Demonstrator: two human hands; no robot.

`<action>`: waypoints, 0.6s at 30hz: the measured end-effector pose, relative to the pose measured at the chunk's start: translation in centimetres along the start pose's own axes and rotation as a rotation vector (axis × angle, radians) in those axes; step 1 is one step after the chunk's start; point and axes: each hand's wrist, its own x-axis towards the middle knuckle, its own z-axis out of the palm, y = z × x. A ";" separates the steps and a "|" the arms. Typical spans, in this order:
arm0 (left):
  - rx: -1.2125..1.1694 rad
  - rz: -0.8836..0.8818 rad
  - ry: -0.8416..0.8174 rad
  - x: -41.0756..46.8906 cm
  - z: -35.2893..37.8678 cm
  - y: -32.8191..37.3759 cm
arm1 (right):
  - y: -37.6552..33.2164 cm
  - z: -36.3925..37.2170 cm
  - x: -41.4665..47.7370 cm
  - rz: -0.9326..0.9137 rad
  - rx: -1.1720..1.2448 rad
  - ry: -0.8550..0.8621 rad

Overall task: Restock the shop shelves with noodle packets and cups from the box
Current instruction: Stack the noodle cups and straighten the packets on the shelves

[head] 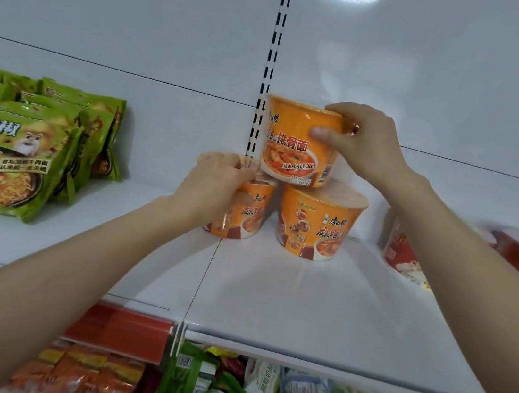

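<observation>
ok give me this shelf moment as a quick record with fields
right hand: grips top orange cup at its rim
left hand: holds lower left orange cup
lower right orange cup: upright on shelf
top orange cup: above both lower cups, contact unclear
left of cups: green noodle packets
right of cups: red cups, blurred

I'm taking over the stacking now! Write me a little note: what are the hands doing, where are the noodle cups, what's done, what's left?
Left hand: grips the lower left orange cup on the shelf.
Right hand: grips the top orange cup, on or just above both lower cups.
Done: lower right orange cup stands; green packets left, red cups right.
Left: settle the top cup, release, fetch more; box not in view.
</observation>
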 end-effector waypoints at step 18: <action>-0.267 -0.004 0.047 -1.2 -1.8 -2.2 | 0.4 -2.4 0.2 -0.032 0.078 0.056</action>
